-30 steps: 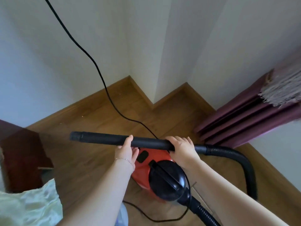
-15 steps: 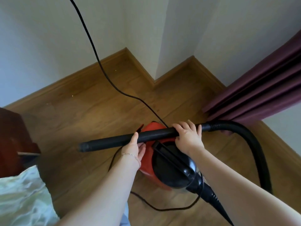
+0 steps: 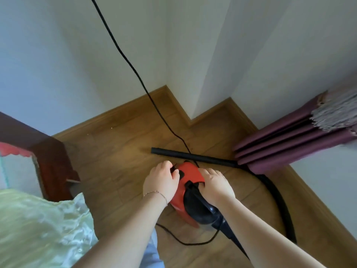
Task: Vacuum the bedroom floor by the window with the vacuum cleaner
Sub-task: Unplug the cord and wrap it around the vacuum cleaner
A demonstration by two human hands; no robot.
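A red and black vacuum cleaner (image 3: 190,172) stands on the wooden floor (image 3: 116,155) in front of me. My left hand (image 3: 161,180) holds its left front side with bent fingers. My right hand (image 3: 214,183) grips the black carry handle (image 3: 191,187) on top. The black suction tube (image 3: 193,157) lies flat on the floor just beyond the cleaner, free of both hands. Its ribbed hose (image 3: 282,206) curves along the right and back to the cleaner's rear.
The black power cord (image 3: 123,53) hangs from above down to the cleaner, and a loop lies on the floor behind it. Purple curtain folds (image 3: 289,147) hang at the right. A dark wooden bed frame (image 3: 52,157) with pale bedding (image 3: 38,229) stands left. Small crumbs (image 3: 111,128) lie near the skirting.
Both hands let go of the suction tube, which now lies on the floor. They moved down onto the cleaner's body and handle.
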